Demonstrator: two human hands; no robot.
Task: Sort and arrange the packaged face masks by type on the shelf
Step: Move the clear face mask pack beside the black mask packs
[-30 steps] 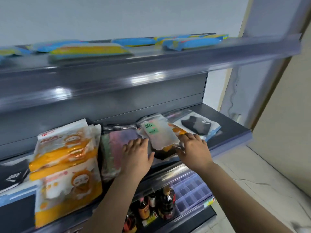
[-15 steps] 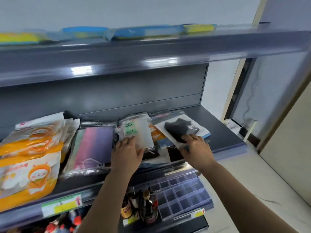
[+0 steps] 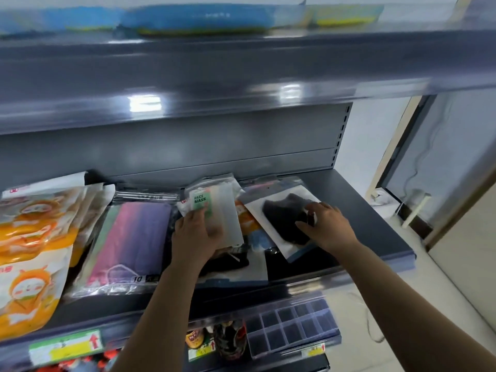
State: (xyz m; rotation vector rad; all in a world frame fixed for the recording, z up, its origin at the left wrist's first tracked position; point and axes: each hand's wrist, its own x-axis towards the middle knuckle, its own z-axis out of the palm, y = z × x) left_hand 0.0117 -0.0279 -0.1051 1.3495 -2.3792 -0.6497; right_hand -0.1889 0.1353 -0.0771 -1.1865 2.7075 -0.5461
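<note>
On the grey middle shelf lie mask packs. My left hand grips a clear pack with a green "FACE MASK" label, thumb on its front. My right hand pinches the right edge of a white pack holding a black mask, which lies tilted over other packs. A pink-to-purple gradient pack lies flat left of my left hand. Orange cartoon packs are stacked at the far left. An orange pack and a dark pack lie partly hidden under the held ones.
The upper shelf overhangs close above, carrying blue and yellow packs. Below are bottles, a clear compartment box and price tags. The shelf's right end is bare; floor and a door frame lie further right.
The view has tilted up and closed in. My right hand has moved onto the right edge of the black mask pack; my left hand stays on the FACE MASK pack.
</note>
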